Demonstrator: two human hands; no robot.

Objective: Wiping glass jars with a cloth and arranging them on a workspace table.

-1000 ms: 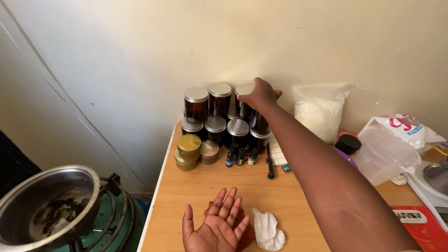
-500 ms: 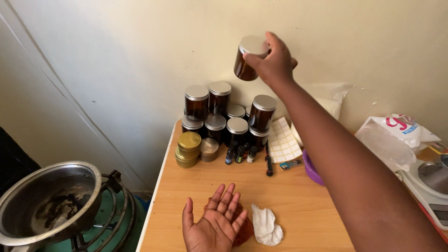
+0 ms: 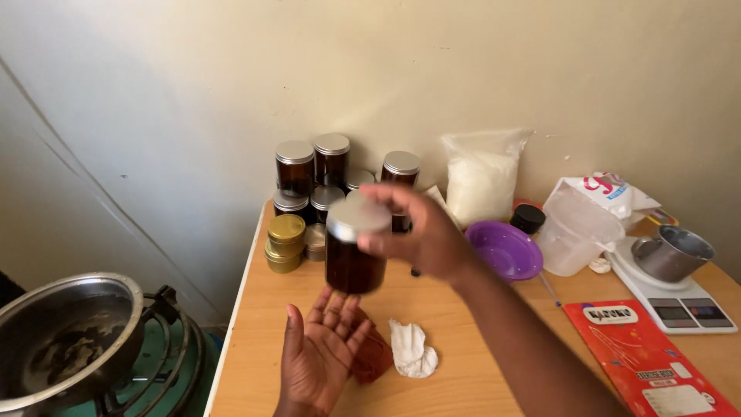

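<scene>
My right hand (image 3: 421, 235) grips a dark amber jar (image 3: 354, 249) with a silver lid, held in the air just above my left hand (image 3: 320, 351). The left hand lies palm up over the wooden table (image 3: 478, 363), fingers spread, holding nothing. Behind them, against the wall, stands a stack of several more amber jars (image 3: 312, 166) with silver lids. Two gold tins (image 3: 285, 242) are stacked to the left of the jars.
A white cloth (image 3: 411, 349) and a reddish pad (image 3: 372, 357) lie by my left hand. A purple bowl (image 3: 505, 249), a bag of white powder (image 3: 480, 181), a clear plastic jug (image 3: 575, 232), a scale with a metal cup (image 3: 673, 266) and a red packet (image 3: 648, 363) sit to the right. A steel pot (image 3: 62, 340) sits on a burner at left.
My right hand took a jar from the top of the stack, lifted it, and has brought it down toward me, over the open left palm. The view has shifted right.
</scene>
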